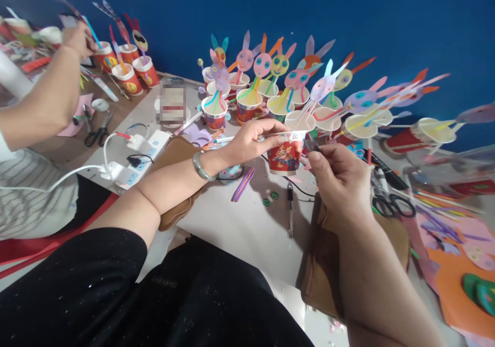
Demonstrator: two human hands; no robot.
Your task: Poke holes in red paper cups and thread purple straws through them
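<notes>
My left hand (258, 139), with a bangle on the wrist, grips a red printed paper cup (285, 156) near its rim, above the table. At the cup's right side, my right hand (338, 174) pinches a small dark, flat thing (311, 144) against the cup wall; its kind is hard to make out. Below the cup lie a black-capped pen (290, 210) and two small green heart pieces (270, 199). Purple and orange straws (243, 184) rest on the table left of them.
Behind stand several cups bearing paper rabbit heads on straws (263, 66). Black-handled scissors (393, 202) lie right, near orange paper (456, 285). A power strip (145, 159) is at left. A co-worker's arm (46, 99) reaches toward cups at the far left.
</notes>
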